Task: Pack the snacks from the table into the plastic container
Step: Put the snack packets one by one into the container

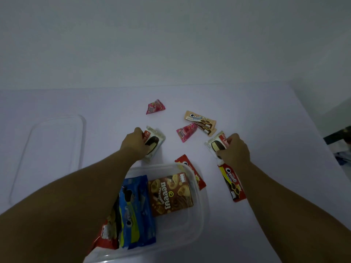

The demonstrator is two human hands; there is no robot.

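Our left hand (135, 142) grips one glossy pie wrapper (154, 143) and our right hand (234, 150) grips another (216, 143), both oblong, each tilting toward the tabletop's (76, 103) far edge. The clear plastic container (197, 211) sits at the near edge, holding a cardboard box (171, 194).

Left hand (135, 142), right hand (234, 150) each grip choco pie.
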